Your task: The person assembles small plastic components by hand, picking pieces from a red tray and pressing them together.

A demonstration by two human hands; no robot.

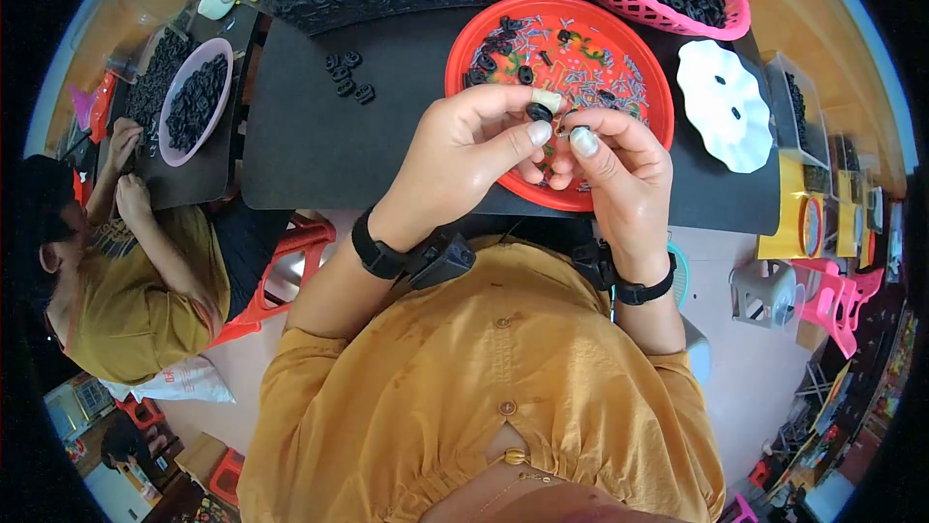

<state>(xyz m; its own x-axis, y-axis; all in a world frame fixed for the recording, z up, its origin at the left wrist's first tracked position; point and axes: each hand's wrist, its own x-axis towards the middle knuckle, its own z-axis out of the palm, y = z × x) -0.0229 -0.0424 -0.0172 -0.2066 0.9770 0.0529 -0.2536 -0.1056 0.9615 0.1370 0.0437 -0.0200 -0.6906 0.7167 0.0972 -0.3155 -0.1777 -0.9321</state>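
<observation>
Two bare hands meet at the centre of the frame, just above the near rim of a round red plastic tray (464, 59) that sits on a black table mat (319, 146). The left hand (464, 150) has its thumb and fingers pressed together on a small black rubber ring (538, 113), pinching it at the fingertips. The right hand (614, 160) is curled close against it, fingertips touching the left hand's, and pinches something small and dark that is too hidden to tell. Both wrists wear black bands with small black devices clipped on. Inside the red tray lie more black rings toward its upper left and a scatter of small pale metal pieces across its right half. Left of the tray, on the mat, is a small cluster of loose black rings (348, 75). At the upper right of the frame stands a pink plastic mesh basket (644, 2) heaped with black rings, and just right of the tray lies a white scalloped plastic plate (726, 107) with a few dark bits on it. At the left edge of the frame a second person in a mustard shirt has both hands (124, 170) beside a pale pink oval bowl (224, 97) full of black rings.
</observation>
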